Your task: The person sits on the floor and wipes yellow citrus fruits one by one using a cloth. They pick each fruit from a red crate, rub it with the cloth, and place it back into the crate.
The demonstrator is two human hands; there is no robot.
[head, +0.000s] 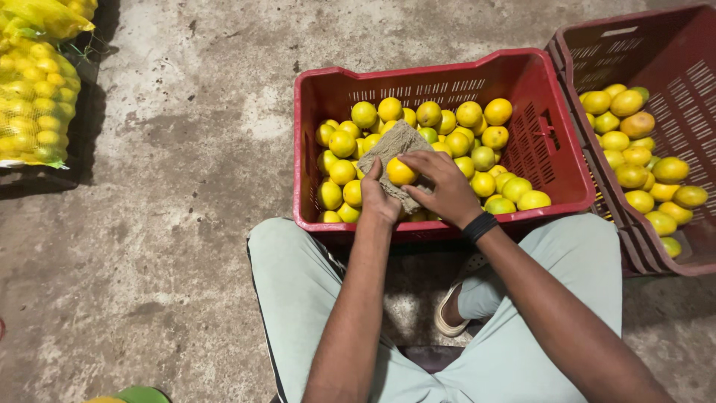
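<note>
A red plastic crate in front of my knees holds several yellow-green citrus fruits. Over its near side, my left hand grips one yellow fruit from below. My right hand presses a piece of brown burlap cloth against that fruit, fingers curled over it. A black band sits on my right wrist.
A second, darker red crate with more fruits stands at the right, touching the first. Yellow mesh sacks of fruit lie at the far left. The floor is rough concrete. My legs in pale green trousers frame the crate.
</note>
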